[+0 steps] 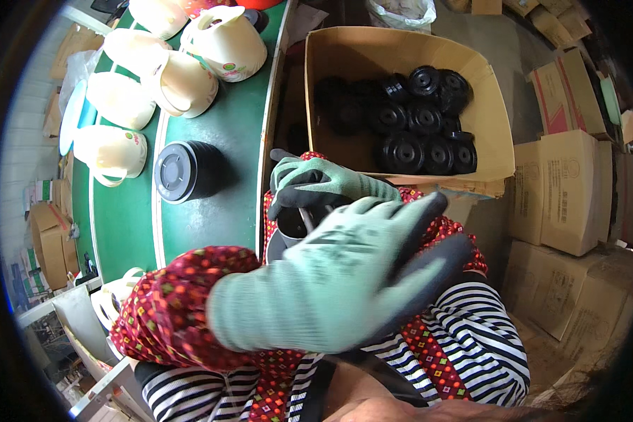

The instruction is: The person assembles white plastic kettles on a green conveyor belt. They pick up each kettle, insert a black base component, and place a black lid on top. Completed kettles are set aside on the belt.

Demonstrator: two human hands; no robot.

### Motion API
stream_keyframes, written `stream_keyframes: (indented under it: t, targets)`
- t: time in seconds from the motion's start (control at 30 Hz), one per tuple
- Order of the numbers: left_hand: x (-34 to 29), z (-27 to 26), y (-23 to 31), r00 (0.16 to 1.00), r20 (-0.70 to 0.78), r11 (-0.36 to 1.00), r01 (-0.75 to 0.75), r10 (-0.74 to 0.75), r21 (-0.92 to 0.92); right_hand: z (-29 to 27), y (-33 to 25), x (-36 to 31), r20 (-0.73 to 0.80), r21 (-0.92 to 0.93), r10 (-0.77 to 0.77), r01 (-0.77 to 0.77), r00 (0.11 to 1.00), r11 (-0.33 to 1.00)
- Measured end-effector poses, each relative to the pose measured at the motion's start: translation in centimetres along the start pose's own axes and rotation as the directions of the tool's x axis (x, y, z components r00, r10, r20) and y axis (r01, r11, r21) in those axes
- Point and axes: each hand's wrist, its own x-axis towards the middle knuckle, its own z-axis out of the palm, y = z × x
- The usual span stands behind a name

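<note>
My left hand (330,274), in a pale green glove with dark fingertips, reaches across my lap toward the right. Its fingers are stretched and apart, somewhat blurred, with nothing visible between them. Beyond it, my right hand (323,181), gloved alike, curls around the top of a dark grey cup-shaped plastic part (292,225). The left glove covers much of that part. On the green table to the left stands a dark round plastic stack (178,172), apart from both hands.
Several cream plastic jugs (225,46) stand on the green conveyor-like table (218,232), at its far left. An open cardboard box (496,141) holding several black round parts (404,155) sits just beyond my hands. Closed cartons (566,193) are stacked at right.
</note>
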Motion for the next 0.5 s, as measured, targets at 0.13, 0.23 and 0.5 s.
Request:
stream_keyframes:
  t: [0.13,0.23,0.5]
  targets:
    - [-0.1,2.9,-0.9,0.993,0.114,0.795,-0.052,-0.021,0.604,1.8,1.2,-2.0,-0.218,-0.124,-0.219,0.195,0.951,0.973]
    - [-2.1,-0.3,-2.5,0.979,0.007,0.732,0.147,-0.203,0.665,1.5,0.0,-3.8,-0.343,-0.282,-0.041,-0.062,0.938,0.957]
    - [-4.9,-7.0,-17.4,0.997,0.067,0.903,-0.062,0.036,0.425,3.5,-12.0,-2.9,-0.23,-0.89,0.231,-0.3,0.945,0.342]
